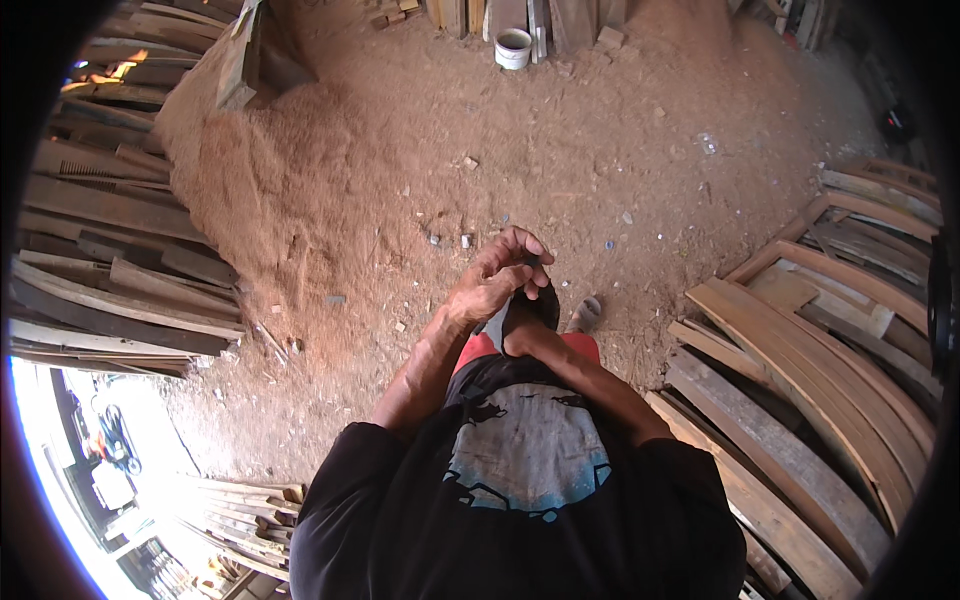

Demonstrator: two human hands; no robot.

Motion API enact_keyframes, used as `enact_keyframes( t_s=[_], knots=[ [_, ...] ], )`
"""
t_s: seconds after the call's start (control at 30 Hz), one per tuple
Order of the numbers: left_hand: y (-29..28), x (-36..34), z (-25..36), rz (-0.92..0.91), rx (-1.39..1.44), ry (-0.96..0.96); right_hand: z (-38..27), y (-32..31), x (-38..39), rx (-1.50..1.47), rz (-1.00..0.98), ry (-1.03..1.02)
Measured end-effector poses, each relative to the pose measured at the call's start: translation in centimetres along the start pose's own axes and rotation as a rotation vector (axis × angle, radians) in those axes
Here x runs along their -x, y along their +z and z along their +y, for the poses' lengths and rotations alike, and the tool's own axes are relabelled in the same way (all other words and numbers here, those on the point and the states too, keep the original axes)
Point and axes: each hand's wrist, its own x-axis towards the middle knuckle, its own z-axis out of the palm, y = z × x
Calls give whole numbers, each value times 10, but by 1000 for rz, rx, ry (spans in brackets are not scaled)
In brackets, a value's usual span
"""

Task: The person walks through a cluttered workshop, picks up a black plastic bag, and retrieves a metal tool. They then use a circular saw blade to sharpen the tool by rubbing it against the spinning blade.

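My left hand [500,268] is raised in front of my body, its fingers curled. Between its thumb and fingers a small dark patch shows, close to the tip of a black and grey glove [540,312]. That glove covers my right hand [520,318], which lies just below and behind the left one. My right forearm crosses in from the right, bare up to the glove's edge. The fingers of my right hand are hidden by the glove and my left hand.
Stacked planks [110,205] line the left side beside a sawdust mound [235,150]. Wooden frames and boards [800,350] lie at the right. A white bucket [513,50] stands ahead, before upright boards [575,25]. Wood scraps [470,162] dot the dusty floor.
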Motion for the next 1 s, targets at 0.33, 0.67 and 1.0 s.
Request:
enact_keyframes(
  t_s=[0.33,0.67,1.0],
  knots=[
    [-20,18,-23,-56,-846,-132,41,83,-4,-306,236,-132],
    [-50,81,-78,473,-1152,-157,5,15,-6,153,-89,100],
    [-80,79,-109,372,-1077,-31,-18,-16,-3,38,21,272]
  ],
)
